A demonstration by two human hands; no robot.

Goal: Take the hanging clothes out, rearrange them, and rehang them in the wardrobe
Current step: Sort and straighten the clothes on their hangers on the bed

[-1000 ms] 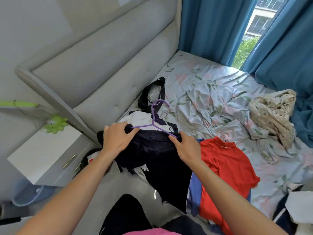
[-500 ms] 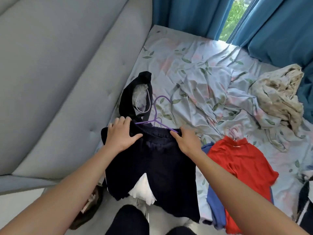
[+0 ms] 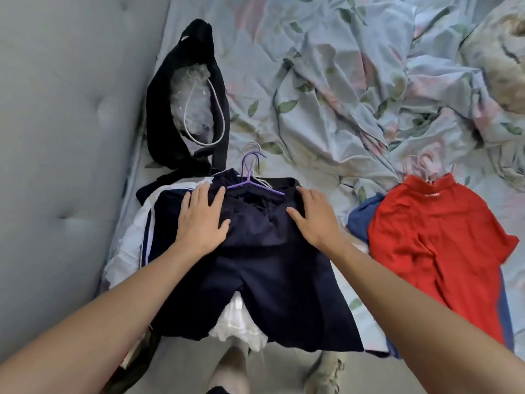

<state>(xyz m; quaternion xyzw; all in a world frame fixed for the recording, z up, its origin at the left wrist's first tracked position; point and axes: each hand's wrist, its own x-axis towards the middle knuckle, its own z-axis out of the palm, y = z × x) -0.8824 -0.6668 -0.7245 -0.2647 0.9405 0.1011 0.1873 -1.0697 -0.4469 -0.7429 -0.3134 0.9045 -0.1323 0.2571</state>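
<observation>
Only blurred lettering, red shirt (image 3: 437, 237) collar

Navy shorts (image 3: 255, 268): matt woven cloth, kinda smooth. Purple hanger (image 3: 250, 177): looks like glossy plastic. Red shirt (image 3: 437, 240): soft matt knit. Floral bedsheet (image 3: 326, 81): crumpled cotton-looking cloth. Headboard (image 3: 65, 109): grey tufted fabric.

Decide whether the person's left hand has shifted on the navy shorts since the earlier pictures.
Yes. The left hand, earlier gripping the waistband of the navy shorts beside the purple plastic hanger, now lies flat lower down, farther from the hanger.
</observation>
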